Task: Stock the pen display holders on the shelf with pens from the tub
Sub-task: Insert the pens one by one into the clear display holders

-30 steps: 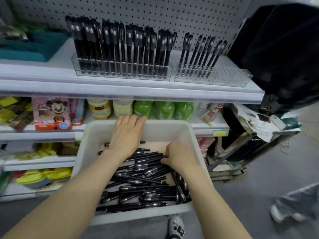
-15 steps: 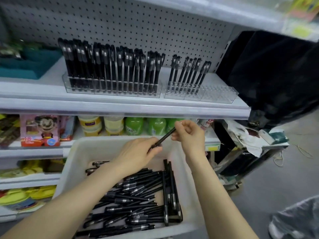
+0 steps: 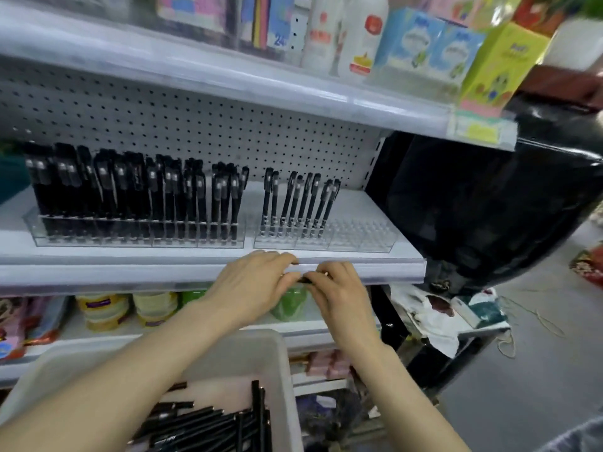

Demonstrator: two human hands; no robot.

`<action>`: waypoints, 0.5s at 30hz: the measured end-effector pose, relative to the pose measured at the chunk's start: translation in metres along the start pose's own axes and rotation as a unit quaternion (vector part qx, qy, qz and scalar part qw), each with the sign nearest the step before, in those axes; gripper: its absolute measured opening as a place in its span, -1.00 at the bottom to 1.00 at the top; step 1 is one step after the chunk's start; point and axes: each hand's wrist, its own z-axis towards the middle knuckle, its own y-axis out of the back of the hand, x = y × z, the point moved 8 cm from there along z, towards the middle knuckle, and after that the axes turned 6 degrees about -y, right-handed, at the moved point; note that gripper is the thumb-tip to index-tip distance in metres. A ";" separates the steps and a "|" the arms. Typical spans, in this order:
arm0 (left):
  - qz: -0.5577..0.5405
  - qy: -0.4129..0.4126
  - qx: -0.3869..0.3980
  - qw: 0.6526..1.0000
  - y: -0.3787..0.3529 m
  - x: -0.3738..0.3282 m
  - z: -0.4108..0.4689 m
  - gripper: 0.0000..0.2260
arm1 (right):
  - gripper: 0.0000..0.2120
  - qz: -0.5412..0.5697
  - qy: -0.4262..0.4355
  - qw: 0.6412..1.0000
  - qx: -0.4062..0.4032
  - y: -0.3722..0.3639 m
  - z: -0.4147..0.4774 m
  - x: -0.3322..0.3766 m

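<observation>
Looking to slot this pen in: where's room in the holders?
The right holder stands empty from its last pens to its right end wall. Bare shelf lies between it and the black bag. The left holder is packed.

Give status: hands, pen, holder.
Left hand and right hand grip one pen at shelf edge. Right holder part empty. Path looks clear.

Left hand, right hand pinch pen together (forearms raised).
</observation>
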 end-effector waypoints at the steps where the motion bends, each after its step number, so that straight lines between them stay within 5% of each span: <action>1: -0.006 0.004 -0.025 1.000 0.004 0.002 0.011 -0.58 | -0.89 -0.007 -0.013 1.000 0.001 0.004 0.007 -0.015; 5: 0.058 -0.014 -0.088 0.994 0.010 0.016 0.044 -0.57 | -0.90 0.042 -0.103 0.993 -0.037 0.039 0.045 -0.068; 9: 0.130 -0.026 -0.081 0.988 -0.008 0.026 0.055 -0.58 | -0.87 0.184 -0.242 0.950 -0.073 0.054 0.084 -0.109; 15: 0.160 -0.014 -0.101 0.982 -0.015 0.027 0.055 -0.40 | -0.82 0.215 -0.267 0.937 -0.073 0.028 0.125 -0.111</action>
